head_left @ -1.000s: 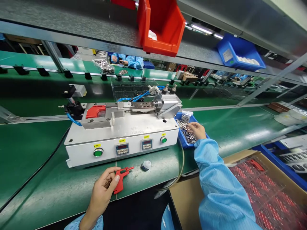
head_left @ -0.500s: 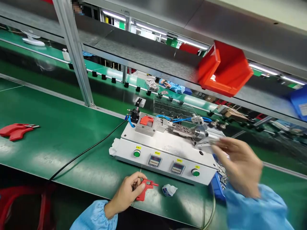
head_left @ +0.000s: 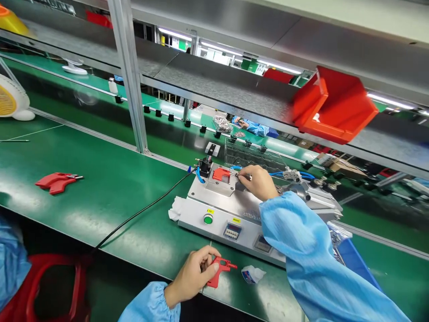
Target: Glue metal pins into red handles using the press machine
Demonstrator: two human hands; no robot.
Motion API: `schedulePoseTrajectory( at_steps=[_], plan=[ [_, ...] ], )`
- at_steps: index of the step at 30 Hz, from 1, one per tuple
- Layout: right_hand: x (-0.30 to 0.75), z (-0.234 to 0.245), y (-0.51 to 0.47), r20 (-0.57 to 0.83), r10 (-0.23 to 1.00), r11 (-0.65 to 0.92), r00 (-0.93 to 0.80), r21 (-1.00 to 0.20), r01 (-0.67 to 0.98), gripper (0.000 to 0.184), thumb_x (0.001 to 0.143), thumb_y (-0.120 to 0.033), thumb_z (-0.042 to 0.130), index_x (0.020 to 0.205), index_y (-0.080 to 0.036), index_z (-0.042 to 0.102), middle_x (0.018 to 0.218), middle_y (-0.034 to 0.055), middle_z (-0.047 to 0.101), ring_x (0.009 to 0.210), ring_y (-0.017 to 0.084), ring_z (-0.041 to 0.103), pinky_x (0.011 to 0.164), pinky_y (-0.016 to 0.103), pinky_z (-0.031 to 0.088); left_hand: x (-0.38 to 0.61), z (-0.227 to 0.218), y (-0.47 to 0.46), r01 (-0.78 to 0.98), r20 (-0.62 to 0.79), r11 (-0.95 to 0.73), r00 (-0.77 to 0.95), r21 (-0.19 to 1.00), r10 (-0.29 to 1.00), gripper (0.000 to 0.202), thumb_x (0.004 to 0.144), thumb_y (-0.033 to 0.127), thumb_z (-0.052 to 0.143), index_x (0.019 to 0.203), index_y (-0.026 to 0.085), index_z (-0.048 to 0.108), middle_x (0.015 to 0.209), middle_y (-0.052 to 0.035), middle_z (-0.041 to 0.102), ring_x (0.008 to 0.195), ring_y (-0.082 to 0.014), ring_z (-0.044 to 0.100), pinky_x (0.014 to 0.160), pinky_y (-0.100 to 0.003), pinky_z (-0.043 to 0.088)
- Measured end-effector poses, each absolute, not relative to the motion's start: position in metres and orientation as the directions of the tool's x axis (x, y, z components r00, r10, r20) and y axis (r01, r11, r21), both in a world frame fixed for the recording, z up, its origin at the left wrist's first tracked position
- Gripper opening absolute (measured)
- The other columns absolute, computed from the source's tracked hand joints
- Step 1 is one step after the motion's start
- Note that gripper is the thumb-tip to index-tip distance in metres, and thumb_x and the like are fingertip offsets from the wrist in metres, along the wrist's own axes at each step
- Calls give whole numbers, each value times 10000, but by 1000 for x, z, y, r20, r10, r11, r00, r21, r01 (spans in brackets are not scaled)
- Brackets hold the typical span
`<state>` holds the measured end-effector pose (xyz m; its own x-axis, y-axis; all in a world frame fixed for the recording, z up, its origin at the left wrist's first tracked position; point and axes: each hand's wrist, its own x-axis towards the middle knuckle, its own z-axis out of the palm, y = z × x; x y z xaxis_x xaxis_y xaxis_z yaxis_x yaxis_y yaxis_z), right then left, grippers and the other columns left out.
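My left hand is closed on a red plastic part at the near edge of the green belt. My right hand reaches over the grey press machine and pinches a small metal pin just right of the red part seated in the machine's fixture. Both arms wear blue sleeves. A small white bottle lies on the belt beside the left hand's part.
Two red parts with pins lie on the belt at left. A blue bin of metal pins sits right of the machine. A black cable runs across the belt. A red bin hangs overhead. A fan stands far left.
My right hand left the blue pin bin and moved left across the machine to the fixture, now pinching a pin. The view swung left. My left hand kept its red part.
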<state>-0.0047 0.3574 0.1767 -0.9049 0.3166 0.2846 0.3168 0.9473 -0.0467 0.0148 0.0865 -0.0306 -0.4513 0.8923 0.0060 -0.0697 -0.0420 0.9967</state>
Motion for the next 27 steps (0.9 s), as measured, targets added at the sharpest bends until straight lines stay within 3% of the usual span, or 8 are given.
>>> schedulePoseTrajectory(
  at_steps=[4,7,14,23,27],
  plan=[
    [-2,175,350,335,261,955,-906,50,293,261,937,-157,570,993,-213,819,1185,99,769,1098,282,664,910,388,566,14,-27,85,-76,-1,-33,-416,997,910,246,935,355,625,1062,168,721,647,50,481,613,-127,442,610,-242,378],
    [-2,174,348,314,195,968,-929,88,233,313,954,-141,528,995,-209,831,1172,108,769,1122,287,656,972,411,569,14,-25,85,-75,-3,-31,-415,997,910,261,940,378,622,1058,169,725,651,45,497,610,-127,446,609,-241,388],
    [-14,180,348,285,167,981,-944,46,187,300,949,-197,560,1097,-238,818,1214,99,747,1097,282,673,949,428,593,13,-20,86,-111,-21,-28,-417,993,909,268,915,387,641,1041,170,733,644,48,498,604,-121,451,603,-232,395],
    [-57,181,368,251,-7,997,-968,-71,-26,179,882,-303,591,797,-241,735,1052,85,745,952,272,692,891,427,596,2,-26,102,-115,-16,-29,-374,993,927,303,827,358,747,1055,159,751,649,44,559,569,-103,482,568,-212,420],
    [-55,195,367,440,57,991,-896,-135,-3,179,872,-357,553,796,-243,668,1028,129,728,973,304,680,912,464,581,-7,-35,108,-132,-10,-45,-389,990,921,364,809,379,774,1093,150,762,683,19,596,578,-112,522,564,-218,439]
  ],
)
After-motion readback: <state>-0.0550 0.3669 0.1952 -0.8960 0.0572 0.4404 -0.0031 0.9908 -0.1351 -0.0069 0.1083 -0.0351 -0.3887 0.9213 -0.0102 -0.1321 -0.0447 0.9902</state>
